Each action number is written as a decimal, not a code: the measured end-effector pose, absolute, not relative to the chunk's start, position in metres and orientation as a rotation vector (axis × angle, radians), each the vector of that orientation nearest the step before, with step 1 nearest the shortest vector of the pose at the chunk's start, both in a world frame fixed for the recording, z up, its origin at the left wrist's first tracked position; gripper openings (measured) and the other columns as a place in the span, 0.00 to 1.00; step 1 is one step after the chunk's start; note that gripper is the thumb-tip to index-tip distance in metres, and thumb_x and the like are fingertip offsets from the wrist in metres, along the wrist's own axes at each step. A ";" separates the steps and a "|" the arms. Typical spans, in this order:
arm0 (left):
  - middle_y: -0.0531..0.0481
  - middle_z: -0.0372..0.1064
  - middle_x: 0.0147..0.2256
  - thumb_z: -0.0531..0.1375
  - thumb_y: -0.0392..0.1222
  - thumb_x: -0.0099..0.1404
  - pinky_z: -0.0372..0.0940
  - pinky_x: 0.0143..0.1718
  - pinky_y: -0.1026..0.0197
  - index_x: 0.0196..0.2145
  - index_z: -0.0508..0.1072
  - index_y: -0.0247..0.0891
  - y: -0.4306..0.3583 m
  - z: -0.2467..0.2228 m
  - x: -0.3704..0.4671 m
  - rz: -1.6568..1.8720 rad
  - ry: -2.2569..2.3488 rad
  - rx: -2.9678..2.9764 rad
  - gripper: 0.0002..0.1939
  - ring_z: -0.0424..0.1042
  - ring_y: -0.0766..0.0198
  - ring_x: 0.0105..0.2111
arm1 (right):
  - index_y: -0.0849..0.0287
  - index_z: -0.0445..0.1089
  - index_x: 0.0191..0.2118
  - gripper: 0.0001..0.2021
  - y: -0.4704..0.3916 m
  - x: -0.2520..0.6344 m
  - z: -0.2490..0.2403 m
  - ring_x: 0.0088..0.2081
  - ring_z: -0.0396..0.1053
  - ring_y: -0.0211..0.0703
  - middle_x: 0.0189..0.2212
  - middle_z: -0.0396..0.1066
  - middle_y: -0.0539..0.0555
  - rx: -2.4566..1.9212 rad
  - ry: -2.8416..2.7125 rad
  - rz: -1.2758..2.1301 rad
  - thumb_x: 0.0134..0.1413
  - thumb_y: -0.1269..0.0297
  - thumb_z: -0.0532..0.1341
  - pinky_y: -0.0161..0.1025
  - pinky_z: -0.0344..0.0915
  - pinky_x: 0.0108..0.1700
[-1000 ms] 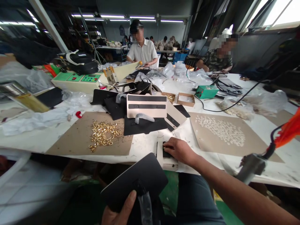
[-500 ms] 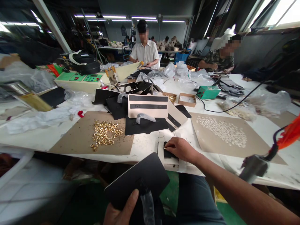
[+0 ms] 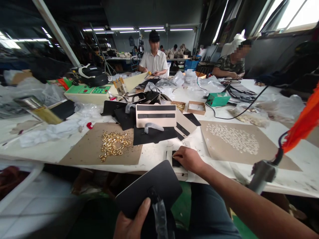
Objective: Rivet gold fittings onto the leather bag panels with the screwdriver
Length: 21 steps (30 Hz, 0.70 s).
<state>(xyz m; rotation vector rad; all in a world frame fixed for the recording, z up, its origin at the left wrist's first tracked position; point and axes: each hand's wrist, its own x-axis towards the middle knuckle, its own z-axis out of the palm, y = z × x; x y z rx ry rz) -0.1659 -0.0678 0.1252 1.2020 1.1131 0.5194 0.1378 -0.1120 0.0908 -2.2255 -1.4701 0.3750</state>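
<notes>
My left hand point(image 3: 133, 217) is closed on the edge of a black leather panel point(image 3: 152, 184), its thumb on top. The panel is tilted below the table's front edge. A short strap wrapped in clear plastic point(image 3: 160, 215) hangs from its face beside my thumb. My right hand point(image 3: 188, 158) rests at the table edge with fingertips pinched together over a small black pad point(image 3: 176, 162). What the fingertips hold is too small to make out. Just behind lie stacked black panels point(image 3: 154, 136) and a beige-backed panel point(image 3: 156, 122) with dark strips.
Gold metal fittings point(image 3: 114, 142) lie heaped on brown card at left. Small clear pieces point(image 3: 233, 137) cover another card at right. Also here are a green box point(image 3: 218, 99) with a cable, a control machine point(image 3: 87, 92), an orange-topped stand point(image 3: 264, 171) and two co-workers across the table.
The view has shifted slightly. My left hand and the panel appear a little further right. My right hand stays pinched over the black pad.
</notes>
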 end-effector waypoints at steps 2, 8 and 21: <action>0.42 0.83 0.50 0.75 0.67 0.51 0.76 0.56 0.51 0.46 0.85 0.37 -0.071 0.126 -0.168 0.544 1.108 1.251 0.35 0.76 0.36 0.58 | 0.49 0.85 0.42 0.10 -0.111 0.137 0.092 0.43 0.76 0.46 0.43 0.80 0.52 -2.228 -1.482 0.377 0.64 0.66 0.64 0.37 0.68 0.46; 0.43 0.80 0.55 0.68 0.65 0.63 0.64 0.67 0.44 0.54 0.81 0.37 -0.075 0.126 -0.162 0.585 1.084 1.390 0.33 0.71 0.38 0.63 | 0.51 0.84 0.42 0.08 -0.117 0.142 0.097 0.40 0.75 0.47 0.40 0.79 0.52 -2.167 -1.451 0.354 0.61 0.66 0.66 0.38 0.68 0.43; 0.37 0.77 0.58 0.62 0.72 0.64 0.66 0.66 0.43 0.60 0.78 0.36 -0.109 0.149 -0.128 0.619 0.990 1.242 0.40 0.71 0.38 0.63 | 0.61 0.69 0.67 0.47 -0.191 0.015 0.166 0.58 0.70 0.70 0.59 0.71 0.67 -1.781 -1.531 0.411 0.47 0.38 0.74 0.65 0.63 0.63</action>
